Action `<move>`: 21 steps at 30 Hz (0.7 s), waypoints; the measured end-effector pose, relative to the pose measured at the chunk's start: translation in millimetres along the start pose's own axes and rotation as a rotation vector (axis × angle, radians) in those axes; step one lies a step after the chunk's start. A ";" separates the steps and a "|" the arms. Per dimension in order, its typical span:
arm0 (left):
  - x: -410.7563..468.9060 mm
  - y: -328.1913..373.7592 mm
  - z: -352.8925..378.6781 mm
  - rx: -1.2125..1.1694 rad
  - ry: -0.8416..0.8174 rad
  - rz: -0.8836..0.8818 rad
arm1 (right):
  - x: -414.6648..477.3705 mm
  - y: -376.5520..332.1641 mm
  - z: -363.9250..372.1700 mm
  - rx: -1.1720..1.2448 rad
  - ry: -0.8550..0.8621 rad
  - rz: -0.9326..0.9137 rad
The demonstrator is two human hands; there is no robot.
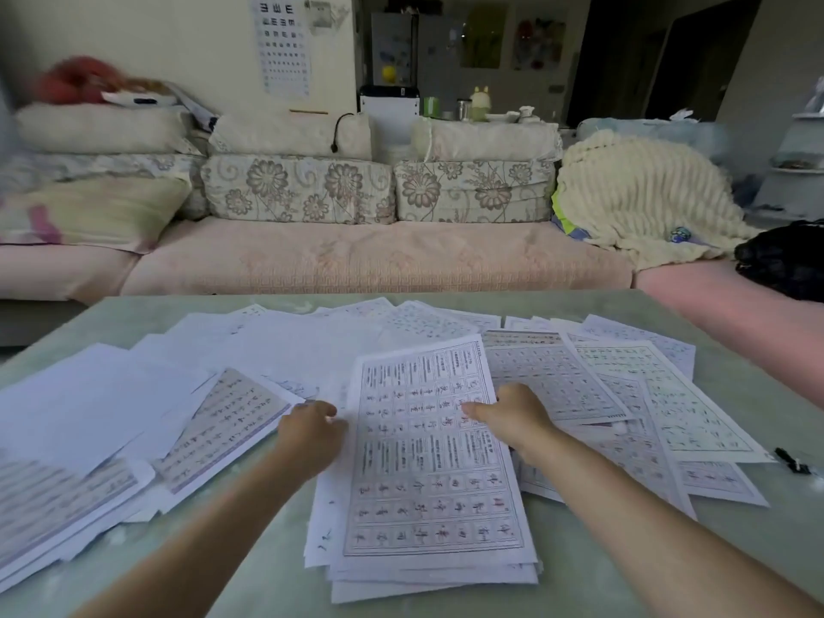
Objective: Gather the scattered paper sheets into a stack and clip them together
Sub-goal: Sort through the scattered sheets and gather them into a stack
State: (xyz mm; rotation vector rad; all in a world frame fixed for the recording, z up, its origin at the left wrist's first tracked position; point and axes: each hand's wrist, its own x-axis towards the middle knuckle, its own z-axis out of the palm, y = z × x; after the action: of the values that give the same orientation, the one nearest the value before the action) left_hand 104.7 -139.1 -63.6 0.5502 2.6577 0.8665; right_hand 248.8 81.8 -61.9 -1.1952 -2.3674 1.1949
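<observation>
Many printed and blank paper sheets lie scattered over a pale green table. A rough stack of sheets sits in the middle near me, its top sheet printed with a grid of characters. My left hand grips the left edge of that top sheet, fingers curled. My right hand holds the sheet's right edge, thumb lying on top of the print. Loose sheets spread to the left and to the right. A black binder clip lies on the table at the far right.
A pink sofa with floral cushions runs along the table's far edge. A cream knitted blanket and a dark bundle lie at its right end. Bare table shows along the near edge.
</observation>
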 end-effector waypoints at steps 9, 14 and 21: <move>-12.9 -4.9 -4.6 -0.446 -0.153 -0.212 | -22.2 -16.1 28.4 0.283 -0.134 0.292; -24.5 2.6 -7.9 -0.294 -0.205 -0.220 | -25.2 -15.9 24.9 0.240 -0.176 0.334; -19.3 -3.9 -1.0 -0.341 -0.231 -0.215 | -32.6 -12.9 34.8 -0.279 0.000 0.250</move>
State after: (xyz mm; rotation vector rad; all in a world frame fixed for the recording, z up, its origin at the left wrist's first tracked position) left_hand 120.3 -151.0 -62.2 0.2576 2.2454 1.0852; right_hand 244.2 33.2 -69.7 -1.6185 -2.5032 0.9483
